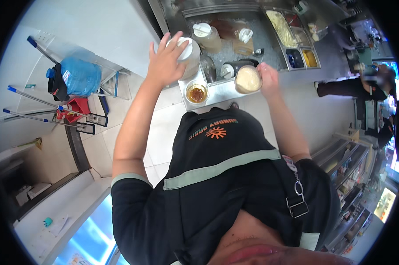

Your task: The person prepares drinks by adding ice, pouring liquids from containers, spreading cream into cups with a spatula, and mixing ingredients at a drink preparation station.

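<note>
My left hand (167, 62) is over a clear jar (191, 64) with a white lid (184, 49); its fingers are spread across the lid, and I cannot tell how firmly they touch it. In my right hand (269, 80) is a measuring jug (248, 80) of pale, frothy beige contents, held above the counter's front edge. Between my hands, a clear cup (196, 93) with amber-brown liquid and darker bits at its bottom stands on the narrow steel ledge (221, 95).
Beyond my hands, an ice-filled sink (228, 33) holds white-lidded jugs (207, 38) and a scoop (258, 52). Topping trays (282, 28) sit right of it. A blue water bottle (80, 75) and long-handled cleaning tools (45, 101) stand at left. Another person (349, 88) is at far right.
</note>
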